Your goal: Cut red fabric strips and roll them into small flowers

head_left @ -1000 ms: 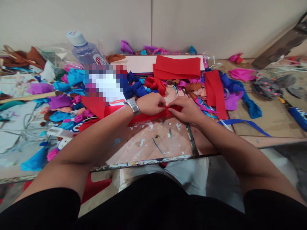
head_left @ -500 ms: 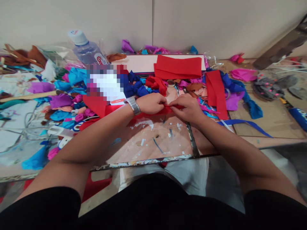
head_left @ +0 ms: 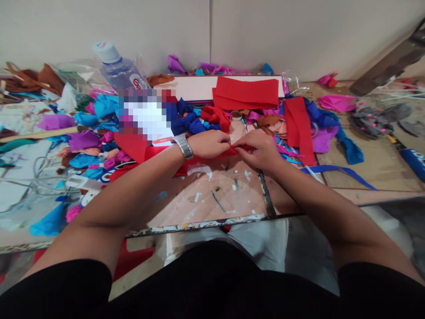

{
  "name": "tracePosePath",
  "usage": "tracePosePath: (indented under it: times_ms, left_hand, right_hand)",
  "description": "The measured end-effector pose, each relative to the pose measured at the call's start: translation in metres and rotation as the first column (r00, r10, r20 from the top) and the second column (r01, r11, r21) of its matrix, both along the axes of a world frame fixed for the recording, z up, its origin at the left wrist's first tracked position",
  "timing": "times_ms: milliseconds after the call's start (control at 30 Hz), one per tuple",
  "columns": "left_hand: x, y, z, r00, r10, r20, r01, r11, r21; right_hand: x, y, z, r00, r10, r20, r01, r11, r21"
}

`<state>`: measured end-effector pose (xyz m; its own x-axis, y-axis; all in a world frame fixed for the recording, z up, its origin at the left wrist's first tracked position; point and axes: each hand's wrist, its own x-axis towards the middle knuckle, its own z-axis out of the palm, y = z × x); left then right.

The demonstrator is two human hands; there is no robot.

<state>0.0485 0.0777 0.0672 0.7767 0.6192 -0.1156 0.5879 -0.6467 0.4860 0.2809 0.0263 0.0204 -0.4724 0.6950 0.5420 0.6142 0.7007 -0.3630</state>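
Note:
A long red strip [head_left: 157,153] runs from the left under my left wrist to both hands. My left hand [head_left: 210,143], below a metal watch [head_left: 182,146], is closed with its fingers curled on the strip. Close beside it, my right hand [head_left: 257,147] pinches the same red strip between thumb and fingertips. The fingertips of the two hands nearly meet. Folded red pieces [head_left: 247,92] lie behind the hands, and another red piece [head_left: 299,130] lies to the right.
A capped bottle [head_left: 121,71] stands at the back left. Crumpled blue, purple and pink pieces [head_left: 84,139] cover the left side. A blue ribbon [head_left: 341,170] lies at the right, near a dark grey bundle [head_left: 370,119]. The table's front edge [head_left: 206,224] is close to my body.

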Motion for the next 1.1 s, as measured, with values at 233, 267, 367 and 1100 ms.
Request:
tracePosePath:
  times_ms: [233, 267, 367, 1100]
  left_hand:
    - [0.0005, -0.0010, -0.0002, 0.998, 0.048, 0.052, -0.047, 0.999, -0.013]
    - [0.0006, -0.0012, -0.0001, 0.997, 0.050, 0.057, -0.049, 0.999, -0.015]
    - [0.0008, -0.0022, 0.0008, 0.996, 0.036, 0.081, -0.034, 0.999, -0.029]
    - [0.0024, -0.0018, -0.0053, 0.978, 0.049, 0.200, -0.042, 0.998, -0.039]
  right_hand:
    - [0.0002, -0.0001, 0.0015, 0.999, -0.046, -0.019, 0.046, 0.999, 0.013]
    - [0.0002, -0.0001, 0.0017, 0.998, -0.054, -0.020, 0.055, 0.998, 0.018]
    - [-0.0001, 0.0000, 0.0022, 0.998, -0.068, -0.017, 0.069, 0.997, 0.032]
    - [-0.0011, 0.0002, 0.0016, 0.995, -0.103, 0.003, 0.103, 0.995, 0.015]
